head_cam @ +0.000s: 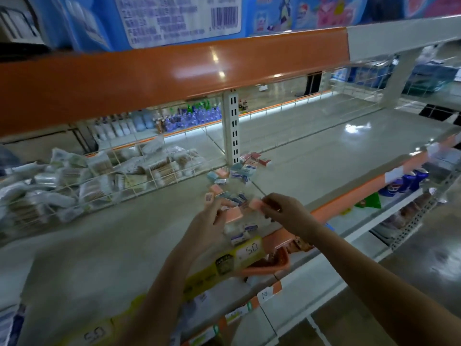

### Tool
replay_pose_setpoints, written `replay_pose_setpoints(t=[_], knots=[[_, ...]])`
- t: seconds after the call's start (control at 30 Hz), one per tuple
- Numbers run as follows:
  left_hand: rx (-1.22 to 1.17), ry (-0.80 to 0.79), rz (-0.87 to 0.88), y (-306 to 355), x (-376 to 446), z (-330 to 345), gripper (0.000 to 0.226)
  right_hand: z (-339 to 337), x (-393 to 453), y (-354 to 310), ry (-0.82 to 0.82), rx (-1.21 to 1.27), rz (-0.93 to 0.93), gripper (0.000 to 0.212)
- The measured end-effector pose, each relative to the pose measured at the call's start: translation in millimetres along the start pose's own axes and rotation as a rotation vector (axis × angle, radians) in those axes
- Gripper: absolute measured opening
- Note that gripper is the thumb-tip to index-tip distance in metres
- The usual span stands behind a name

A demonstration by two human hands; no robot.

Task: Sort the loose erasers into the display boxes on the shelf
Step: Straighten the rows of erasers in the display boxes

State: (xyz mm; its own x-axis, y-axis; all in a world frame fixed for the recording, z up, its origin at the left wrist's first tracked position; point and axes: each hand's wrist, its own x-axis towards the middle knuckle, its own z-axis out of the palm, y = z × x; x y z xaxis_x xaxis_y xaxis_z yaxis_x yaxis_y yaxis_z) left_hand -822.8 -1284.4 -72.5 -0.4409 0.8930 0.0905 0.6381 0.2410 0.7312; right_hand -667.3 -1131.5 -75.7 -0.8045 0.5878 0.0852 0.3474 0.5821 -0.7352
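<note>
Both hands [208, 216] [282, 211] pinching pink erasers [254, 204] above shelf [124, 236]

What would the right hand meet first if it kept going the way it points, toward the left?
Probably the left hand: the right hand holds a pink eraser pointed at it, only a small gap apart, though depth is unclear.

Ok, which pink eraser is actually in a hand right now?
The pink eraser pinched by the right hand; the other pink ones lie loose on the shelf.

Glossy grey shelf [324, 156]; white wire dividers [159, 171]
</note>
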Motion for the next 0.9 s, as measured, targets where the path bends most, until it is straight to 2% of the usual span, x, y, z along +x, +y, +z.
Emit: replay_pose_setpoints(t=[0.17,0.27,0.4,0.5,0.67,0.9], knots=[[-0.205,0.054,-0.127,0,-43,-4,0.034,9,-14,-21,-0.209,0.449,0.060,0.020],[-0.323,0.105,-0.250,0,-74,-14,0.028,22,-23,-43,-0.343,0.672,0.090,0.023],[-0.473,0.194,-0.332,-7,-123,-32,0.016,52,-28,-76,-0.501,0.789,0.158,0.024],[-0.460,0.292,-0.318,-18,-161,-53,0.025,80,-32,-106,-0.598,0.786,0.140,0.026],[-0.392,0.466,-0.364,-46,-231,-96,0.033,135,-48,-172,-0.681,0.490,-0.124,0.032],[-0.341,0.536,-0.397,-100,-343,-171,0.036,232,-76,-269,-0.722,0.365,-0.314,0.033]])
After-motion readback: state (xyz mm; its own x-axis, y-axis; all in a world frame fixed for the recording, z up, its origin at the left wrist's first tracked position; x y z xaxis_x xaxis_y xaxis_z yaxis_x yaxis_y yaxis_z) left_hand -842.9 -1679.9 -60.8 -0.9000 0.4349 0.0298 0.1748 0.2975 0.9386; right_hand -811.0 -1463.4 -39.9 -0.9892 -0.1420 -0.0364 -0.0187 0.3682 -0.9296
